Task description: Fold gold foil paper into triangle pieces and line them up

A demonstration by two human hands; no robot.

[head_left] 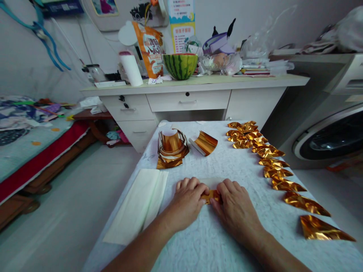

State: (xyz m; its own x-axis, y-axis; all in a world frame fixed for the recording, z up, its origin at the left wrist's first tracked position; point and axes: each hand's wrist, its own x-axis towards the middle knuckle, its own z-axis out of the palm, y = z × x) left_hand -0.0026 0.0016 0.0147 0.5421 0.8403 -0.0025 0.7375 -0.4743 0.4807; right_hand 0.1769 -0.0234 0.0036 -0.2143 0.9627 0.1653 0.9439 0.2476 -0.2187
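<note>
A small piece of gold foil (211,197) lies between my two hands on the cloth-covered table (193,241). My left hand (190,198) has its curled fingers pressed on the foil's left end. At the right end, my right hand (234,206) holds the foil between thumb and fingers. A pale sheet (211,182) shows just behind the foil, partly hidden by the hands. Left of my left hand lie folded pale sheets (136,204). Beyond them stands a curled stack of gold foil (171,147), with a loose curved foil sheet (205,143) beside it.
Several folded gold foil pieces (273,162) run down the table's right side. Behind the table is a white desk (190,88) bearing a watermelon half (180,66), an orange bag (150,51) and a paper roll (132,70). A washing machine (326,124) stands right, a bed (36,151) left.
</note>
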